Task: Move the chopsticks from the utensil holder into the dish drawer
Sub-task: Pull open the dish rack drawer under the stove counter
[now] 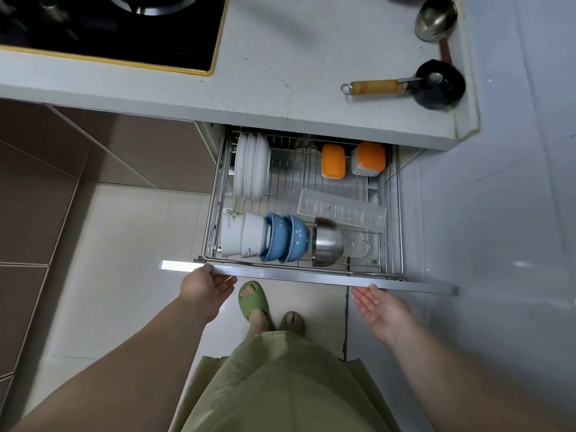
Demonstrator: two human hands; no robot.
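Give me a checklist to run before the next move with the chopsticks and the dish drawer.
1. Dish drawer pulled open: ok.
2. Left hand empty, at the drawer front: ok.
3. Right hand empty, palm open: ok.
4. Chopsticks located: not ok, none in view.
5. Utensil holder located: cannot tell; a clear slotted tray lies in the drawer.
6. Free space in the drawer: ok, bare wire rack beside the white plates.
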